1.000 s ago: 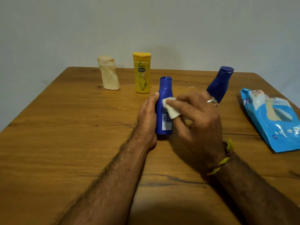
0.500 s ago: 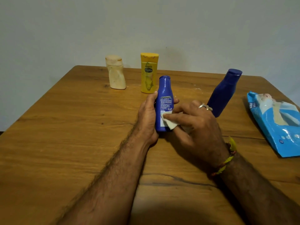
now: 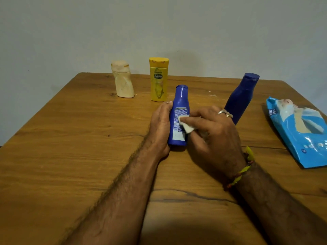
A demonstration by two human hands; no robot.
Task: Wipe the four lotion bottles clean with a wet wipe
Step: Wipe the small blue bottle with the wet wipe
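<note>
While the left hand (image 3: 160, 127) is gripping the upright small blue plastic lotion bottle (image 3: 179, 117) mid-counter, the right hand (image 3: 215, 131) fingers are pinching a folded white wet wipe (image 3: 186, 125) against its label, beside the taller dark-blue bottle (image 3: 240, 97).

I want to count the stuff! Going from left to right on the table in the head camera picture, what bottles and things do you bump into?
Cream bottle → yellow bottle → small blue bottle held by the left hand → wet wipe → dark blue bottle → blue wipes pack.
</note>
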